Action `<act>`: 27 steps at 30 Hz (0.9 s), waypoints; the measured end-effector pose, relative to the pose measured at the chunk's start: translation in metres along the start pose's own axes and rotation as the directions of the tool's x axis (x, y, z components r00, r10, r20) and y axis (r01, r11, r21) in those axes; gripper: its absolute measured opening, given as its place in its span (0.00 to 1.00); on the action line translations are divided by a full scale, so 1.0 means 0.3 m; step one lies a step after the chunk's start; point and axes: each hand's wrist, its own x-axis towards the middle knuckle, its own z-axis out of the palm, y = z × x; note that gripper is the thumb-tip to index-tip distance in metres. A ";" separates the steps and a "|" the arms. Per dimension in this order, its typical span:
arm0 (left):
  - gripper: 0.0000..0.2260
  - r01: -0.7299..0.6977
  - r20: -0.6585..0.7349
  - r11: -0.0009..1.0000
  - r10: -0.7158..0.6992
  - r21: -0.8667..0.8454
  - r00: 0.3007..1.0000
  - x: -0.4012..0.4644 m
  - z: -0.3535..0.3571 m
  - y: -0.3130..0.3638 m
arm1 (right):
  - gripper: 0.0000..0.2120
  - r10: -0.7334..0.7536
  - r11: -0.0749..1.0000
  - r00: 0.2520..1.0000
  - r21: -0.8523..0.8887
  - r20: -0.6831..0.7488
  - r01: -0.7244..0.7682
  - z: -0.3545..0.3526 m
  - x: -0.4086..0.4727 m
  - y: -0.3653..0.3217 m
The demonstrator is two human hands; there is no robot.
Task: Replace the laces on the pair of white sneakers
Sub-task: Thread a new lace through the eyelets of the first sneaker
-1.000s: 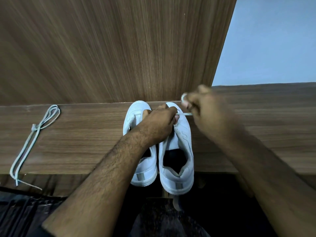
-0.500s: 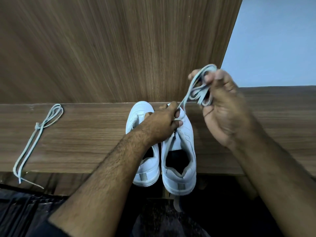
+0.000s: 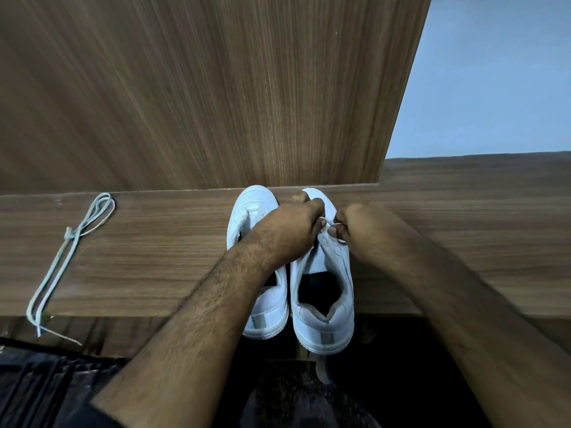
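Two white sneakers (image 3: 324,291) side by side on bench (image 3: 154,267), toes at back panel (image 3: 216,88), heels over front edge. Both hands over right sneaker's eyelets: left hand (image 3: 289,233) and right hand (image 3: 360,233) each pinching lace (image 3: 329,223). Spare lace (image 3: 66,257) far left, well apart.

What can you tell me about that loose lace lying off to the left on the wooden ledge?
The loose lace is pale, flat cord, doubled over and knotted partway along. Its looped end lies toward the wall, its free ends trail past the wooden ledge's front edge. It lies slack and slanted, left of the sneakers, with neither hand touching it.
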 end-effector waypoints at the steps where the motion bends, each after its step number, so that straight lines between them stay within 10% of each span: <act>1: 0.07 -0.009 0.002 1.000 0.009 0.008 1.000 0.003 0.003 -0.002 | 0.15 0.016 1.000 1.000 -0.022 0.008 -0.016 0.002 0.002 0.004; 6: 0.04 -0.018 -0.013 1.000 0.018 0.009 1.000 0.006 -0.002 0.008 | 0.12 0.017 1.000 1.000 -0.016 -0.021 -0.017 0.008 0.002 0.001; 10: 0.12 0.058 -0.040 0.974 -0.069 -0.219 0.997 -0.009 -0.027 0.005 | 0.11 -0.004 0.925 0.894 0.338 -0.449 0.174 -0.015 0.003 0.036; 15: 0.24 -0.007 0.001 0.753 0.010 -0.658 1.000 -0.017 -0.017 0.100 | 0.11 0.101 0.204 0.887 0.881 -0.452 0.426 -0.057 -0.017 -0.006; 18: 0.09 -0.047 -0.010 0.550 0.070 -0.834 0.997 -0.010 -0.019 0.155 | 0.11 0.137 0.063 0.862 0.873 -0.488 0.485 -0.070 -0.027 -0.016; 21: 0.09 -0.082 -0.107 0.753 0.015 -0.653 0.994 -0.013 -0.067 0.104 | 0.11 0.162 0.159 0.805 0.820 -0.571 0.549 -0.074 -0.016 0.020; 24: 0.13 -0.018 -0.139 0.994 0.003 -0.106 0.990 -0.008 -0.071 0.017 | 0.08 0.013 0.534 0.735 0.626 -0.678 0.568 -0.049 -0.006 0.039; 27: 0.10 0.064 -0.151 0.996 -0.055 0.060 0.987 -0.004 -0.061 -0.003 | 0.12 -0.188 0.891 0.789 0.236 -0.585 0.387 -0.026 -0.003 0.024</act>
